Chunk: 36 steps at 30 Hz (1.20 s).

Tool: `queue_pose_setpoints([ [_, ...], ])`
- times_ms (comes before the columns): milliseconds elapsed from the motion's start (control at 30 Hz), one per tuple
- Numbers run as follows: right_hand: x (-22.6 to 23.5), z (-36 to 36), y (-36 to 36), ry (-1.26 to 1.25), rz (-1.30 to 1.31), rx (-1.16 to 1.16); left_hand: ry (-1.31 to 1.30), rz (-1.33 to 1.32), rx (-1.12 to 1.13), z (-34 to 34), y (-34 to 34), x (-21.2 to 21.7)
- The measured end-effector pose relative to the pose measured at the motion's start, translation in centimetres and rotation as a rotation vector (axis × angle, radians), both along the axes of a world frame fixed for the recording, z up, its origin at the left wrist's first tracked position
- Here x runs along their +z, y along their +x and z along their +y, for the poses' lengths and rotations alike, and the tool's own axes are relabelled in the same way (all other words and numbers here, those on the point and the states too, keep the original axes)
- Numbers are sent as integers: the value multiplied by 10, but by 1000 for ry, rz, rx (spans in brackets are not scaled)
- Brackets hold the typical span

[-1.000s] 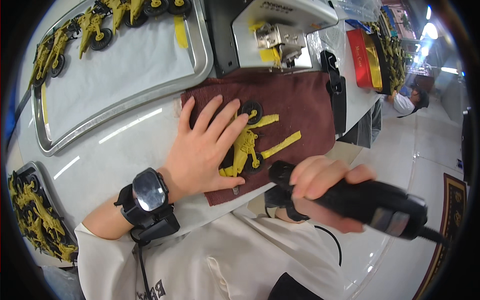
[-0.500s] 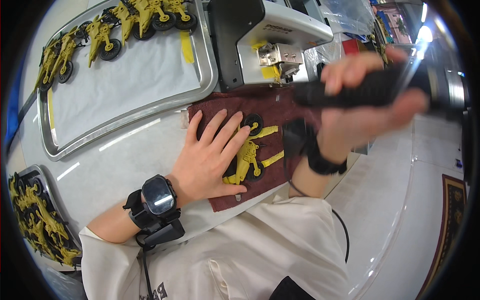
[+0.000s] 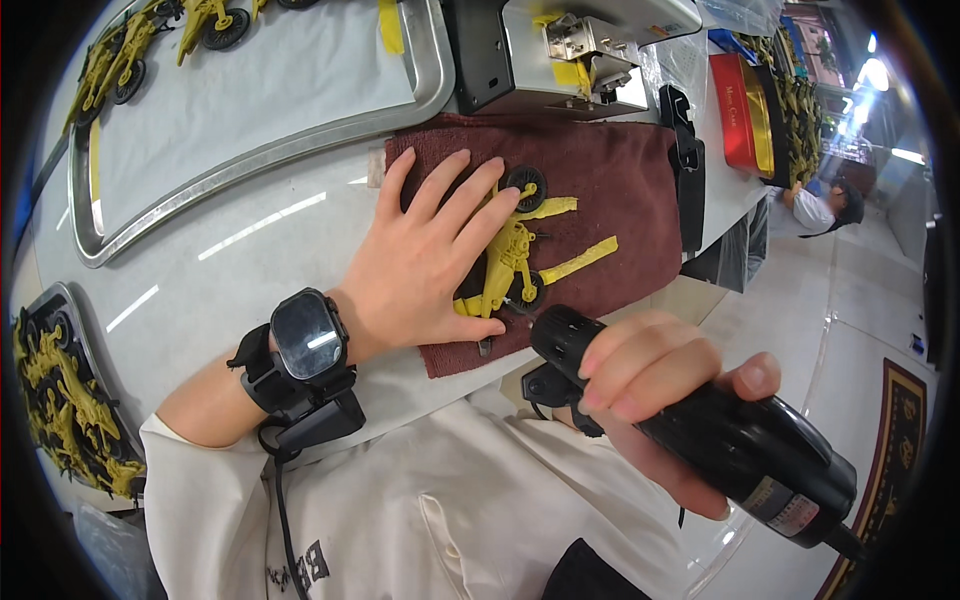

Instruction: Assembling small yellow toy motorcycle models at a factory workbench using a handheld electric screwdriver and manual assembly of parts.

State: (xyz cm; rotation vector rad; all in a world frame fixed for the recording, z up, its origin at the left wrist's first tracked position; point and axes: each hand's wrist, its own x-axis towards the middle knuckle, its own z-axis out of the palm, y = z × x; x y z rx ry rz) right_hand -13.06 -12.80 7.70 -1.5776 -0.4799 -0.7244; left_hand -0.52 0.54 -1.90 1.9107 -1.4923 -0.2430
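A yellow and black toy motorcycle lies on its side on a maroon cloth. Spread flat, my left hand rests over its left part and hides some of it; the fingers are apart, with the thumb near the toy's lower end. Both black wheels show, and two yellow strips stick out to the right. Wrapped round a black electric screwdriver, my right hand is closed. The tool's tip points at the toy's lower wheel; whether it touches a screw I cannot tell.
A metal tray with white lining holds several toy motorcycles at upper left; another tray is heaped with them. A grey machine stands behind the cloth. A red box sits at far right, with another person beyond.
My right hand has brought the electric screwdriver from the upper right down to the toy's lower wheel. My left hand stays spread on the toy. The view has shifted.
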Motion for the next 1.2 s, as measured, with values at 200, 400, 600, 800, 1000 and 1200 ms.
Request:
queue_pose_setpoints([
  [200,-18,4,9,-29,68,31,17,24,2,4,1,-2],
  [400,-21,11,16,-24,-23,11,-63,31,-21,3,2,-6],
  [600,-4,8,1,167,4,-183,-96,39,-23,6,-2,-14],
  [800,-8,-63,7,239,41,-1006,-79,-1,-1,13,-4,-12],
  [1000,-15,-54,-15,58,217,-1097,-58,-46,-10,10,-3,-12],
  [1200,18,40,13,-522,154,-184,-205,-197,-56,6,-7,-9],
])
